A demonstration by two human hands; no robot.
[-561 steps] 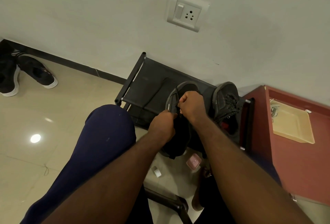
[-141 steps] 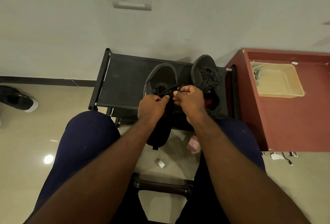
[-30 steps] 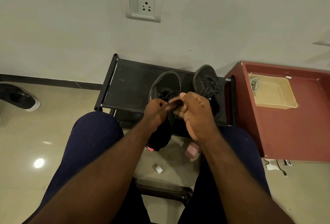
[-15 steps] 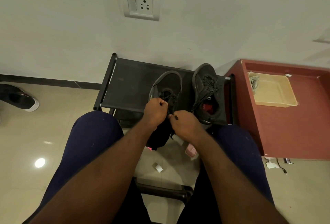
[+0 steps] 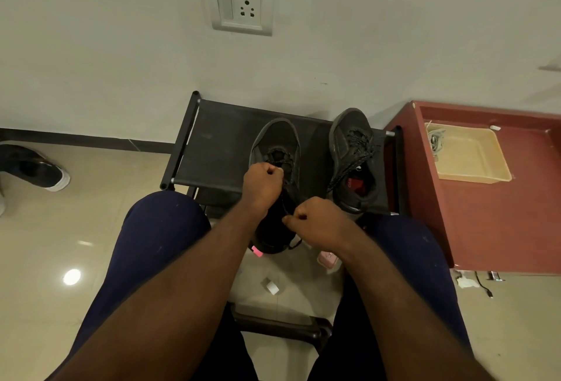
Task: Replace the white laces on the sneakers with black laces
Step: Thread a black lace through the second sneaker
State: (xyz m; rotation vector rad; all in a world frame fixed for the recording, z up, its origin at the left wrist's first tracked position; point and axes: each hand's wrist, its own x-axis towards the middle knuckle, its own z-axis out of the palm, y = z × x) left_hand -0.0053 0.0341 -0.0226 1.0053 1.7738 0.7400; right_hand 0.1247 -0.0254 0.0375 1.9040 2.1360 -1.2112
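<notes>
Left grip (image 5: 263,181) is fisted at the eyelets of the near sneaker (image 5: 277,140), fingers curled on the black lace (image 5: 286,201). Right grip (image 5: 315,222) is also fisted, lower and closer to the body, pinching the lace. The lace barely reads against the black upper. The sneaker lies on the black bench (image 5: 218,149), heel overhanging the front edge. Second sneaker (image 5: 352,152) sits just right of it, black-laced, ends loose. White laces (image 5: 435,140) lie in the beige tray (image 5: 473,168) on the red cabinet (image 5: 501,222).
</notes>
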